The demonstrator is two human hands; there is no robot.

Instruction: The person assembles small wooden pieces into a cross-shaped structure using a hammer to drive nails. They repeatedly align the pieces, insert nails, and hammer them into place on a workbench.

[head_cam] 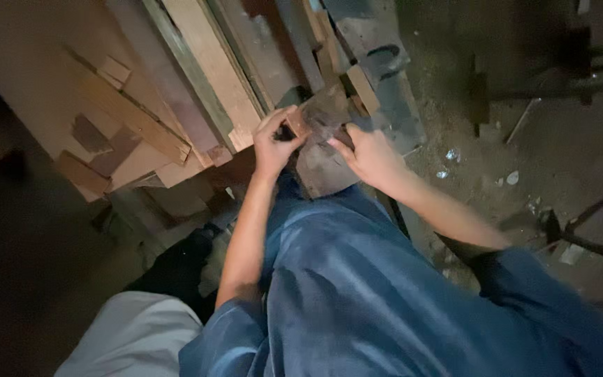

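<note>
Planks (197,84) left of hands; floor debris (483,174) right.

To the far left I see a heap of wooden offcuts (116,129), short blocks and flat scraps lying over one another. Long planks (211,70) run away from me at the far centre, leaning side by side. On the right, the dirt floor (560,146) is strewn with pale debris (512,178) and a dark metal frame (594,209).

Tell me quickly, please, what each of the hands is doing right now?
Left hand: closed on a small wooden piece.
Right hand: fingers resting on the flat wooden board; grip cannot be told.
</note>
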